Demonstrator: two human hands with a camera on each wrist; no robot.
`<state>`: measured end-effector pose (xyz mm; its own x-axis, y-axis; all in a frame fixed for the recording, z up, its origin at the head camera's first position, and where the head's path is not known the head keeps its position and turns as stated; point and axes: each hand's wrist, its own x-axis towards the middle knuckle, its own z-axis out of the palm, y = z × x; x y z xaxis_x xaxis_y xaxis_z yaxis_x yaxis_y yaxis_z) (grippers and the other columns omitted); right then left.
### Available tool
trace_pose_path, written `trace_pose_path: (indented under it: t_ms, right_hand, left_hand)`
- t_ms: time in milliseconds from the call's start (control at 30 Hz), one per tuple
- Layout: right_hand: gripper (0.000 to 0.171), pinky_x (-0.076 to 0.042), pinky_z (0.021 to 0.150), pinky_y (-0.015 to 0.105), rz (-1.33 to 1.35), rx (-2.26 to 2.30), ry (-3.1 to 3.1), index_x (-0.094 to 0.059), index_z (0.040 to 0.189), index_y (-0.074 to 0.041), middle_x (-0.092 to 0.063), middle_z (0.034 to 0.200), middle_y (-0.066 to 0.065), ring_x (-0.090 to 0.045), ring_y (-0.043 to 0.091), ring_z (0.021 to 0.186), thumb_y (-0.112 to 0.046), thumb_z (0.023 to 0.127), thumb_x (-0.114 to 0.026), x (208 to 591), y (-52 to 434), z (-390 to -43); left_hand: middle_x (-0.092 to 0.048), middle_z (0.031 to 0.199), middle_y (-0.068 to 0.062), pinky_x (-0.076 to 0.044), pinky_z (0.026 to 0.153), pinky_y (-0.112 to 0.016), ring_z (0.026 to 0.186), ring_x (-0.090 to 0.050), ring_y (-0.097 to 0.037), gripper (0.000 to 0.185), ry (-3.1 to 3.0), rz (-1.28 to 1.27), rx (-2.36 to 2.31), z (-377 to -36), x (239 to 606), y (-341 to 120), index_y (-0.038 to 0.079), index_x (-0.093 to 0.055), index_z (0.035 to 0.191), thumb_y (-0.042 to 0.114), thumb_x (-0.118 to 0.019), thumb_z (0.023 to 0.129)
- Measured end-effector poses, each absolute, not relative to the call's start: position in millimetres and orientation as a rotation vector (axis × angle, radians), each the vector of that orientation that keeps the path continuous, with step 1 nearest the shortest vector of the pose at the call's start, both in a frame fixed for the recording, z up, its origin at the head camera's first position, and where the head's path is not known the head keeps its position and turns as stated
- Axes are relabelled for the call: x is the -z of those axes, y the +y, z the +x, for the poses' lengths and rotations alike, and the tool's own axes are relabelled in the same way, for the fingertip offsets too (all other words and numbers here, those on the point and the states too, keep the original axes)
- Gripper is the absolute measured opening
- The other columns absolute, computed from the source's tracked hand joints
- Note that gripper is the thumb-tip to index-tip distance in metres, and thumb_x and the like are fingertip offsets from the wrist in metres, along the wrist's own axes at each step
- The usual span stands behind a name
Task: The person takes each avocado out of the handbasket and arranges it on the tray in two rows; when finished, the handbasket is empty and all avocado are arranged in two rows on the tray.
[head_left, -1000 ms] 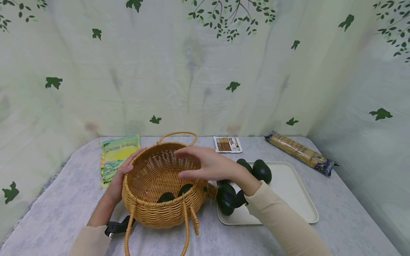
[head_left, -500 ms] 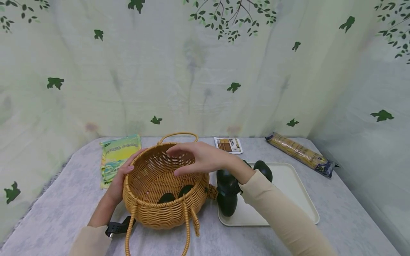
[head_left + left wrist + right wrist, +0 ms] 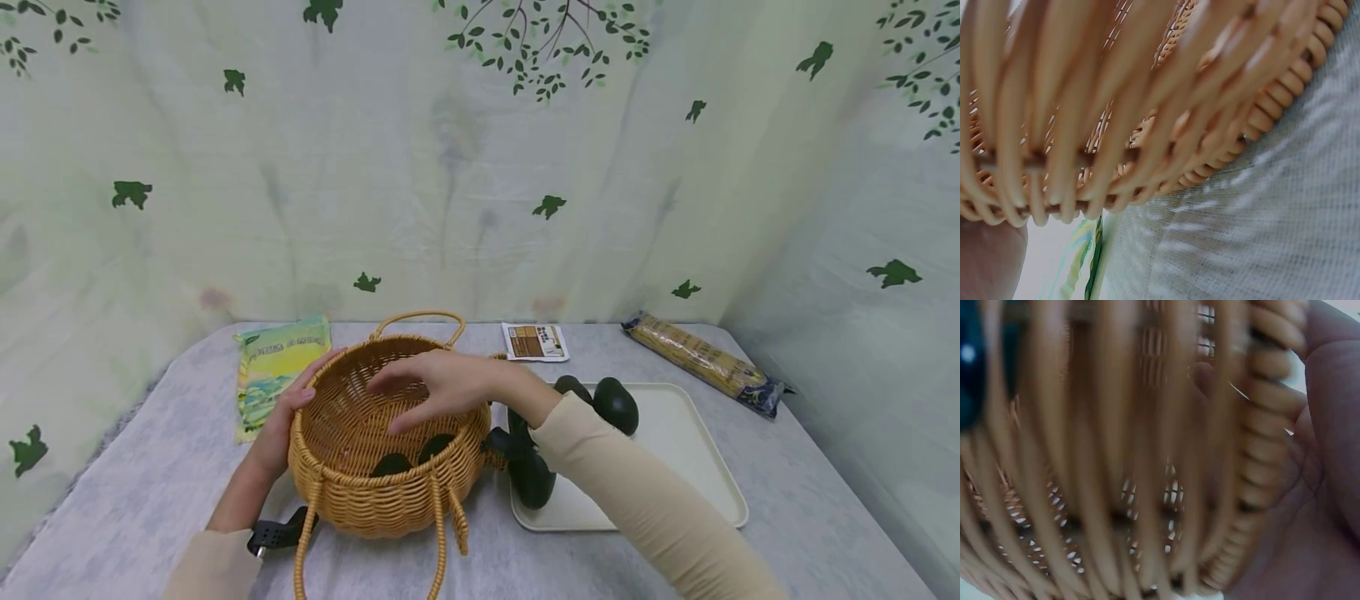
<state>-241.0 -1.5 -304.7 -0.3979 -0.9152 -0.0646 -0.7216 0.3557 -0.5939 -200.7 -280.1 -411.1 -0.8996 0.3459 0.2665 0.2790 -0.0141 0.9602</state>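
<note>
A round wicker basket [image 3: 378, 508] stands left of the middle, its handles folded outward. My left hand [image 3: 279, 425] holds its left rim, with the thumb at the edge and the fingers along the outside. Two dark green avocados [image 3: 391, 464] show inside, partly hidden by the near rim. Over the basket's right part my right hand [image 3: 433, 388] reaches in with loosely bent fingers and the thumb apart, holding nothing. In the right wrist view the palm [image 3: 1291, 506] is behind the woven rim. Several more avocados [image 3: 616, 407] lie on a cream tray [image 3: 686, 454], some hidden by the right forearm.
A yellow-green bag [image 3: 281, 367] lies behind the left hand. At the back edge is a small brown-and-white packet [image 3: 535, 342]. A long pack of noodles [image 3: 701, 360] lies at the back right. Printed cloth walls stand behind and beside the table.
My right hand has moved left and slightly down, further over the basket's inside. My left hand, the basket and the avocados inside it stay as they were.
</note>
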Motion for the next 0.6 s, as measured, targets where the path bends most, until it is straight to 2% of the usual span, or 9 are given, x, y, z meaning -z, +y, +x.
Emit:
trace_pose_path:
  t_ms: [100,300,600]
  right_hand:
    - [0.061,-0.039,0.111,0.020,-1.453,0.677,2.211,-0.052,0.149,-0.013,-0.057,0.149,0.002,-0.052,0.007,0.137,-0.034,0.096,-0.073,307.9,-6.0,-240.5]
    - [0.061,-0.040,0.108,0.017,-1.467,0.622,2.165,-0.053,0.149,-0.013,-0.058,0.148,-0.001,-0.053,0.002,0.134,-0.036,0.096,-0.073,314.6,-14.5,-241.7]
    - [0.061,-0.042,0.105,0.016,-1.434,0.443,2.144,-0.056,0.147,-0.013,-0.060,0.146,-0.003,-0.056,0.003,0.129,-0.038,0.095,-0.074,322.6,-28.4,-238.9]
  left_hand:
    - [-0.036,0.156,0.006,-0.044,0.105,-0.026,0.142,-0.040,-0.012,0.061,2.169,0.687,-2.092,-201.5,411.9,-281.2,0.016,-0.021,0.166,0.032,-0.023,0.107]
    - [-0.036,0.156,0.006,-0.045,0.104,-0.026,0.141,-0.040,-0.011,0.061,2.170,0.683,-2.083,-202.7,412.3,-281.4,0.017,-0.021,0.165,0.033,-0.023,0.107]
    - [-0.037,0.155,0.007,-0.044,0.104,-0.025,0.140,-0.041,-0.010,0.061,2.157,0.709,-2.092,-202.8,410.5,-280.3,0.015,-0.020,0.166,0.031,-0.022,0.107]
